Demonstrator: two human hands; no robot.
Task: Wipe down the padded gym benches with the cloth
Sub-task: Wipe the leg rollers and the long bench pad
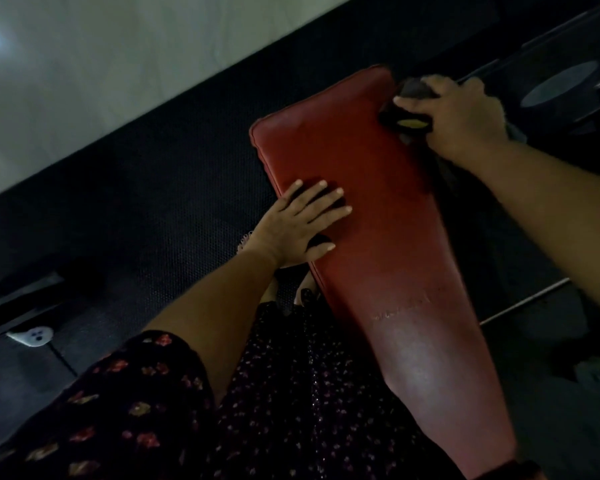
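1 gym bench (378,220), wipe apparently unfinished: right hand (465,116) grasping cloth (414,89) at bench's far corner; left hand (291,226) released, flat on bench's left edge.

We are leaning over a red padded bench (378,244), resting our left hand (297,225) flat on its left edge with the fingers spread. Our right hand (463,116) is gripping a dark cloth (392,117) and pressing it against the bench's right edge near the far end. A weight plate (558,84) is lying on the black floor (153,202) beyond that hand.
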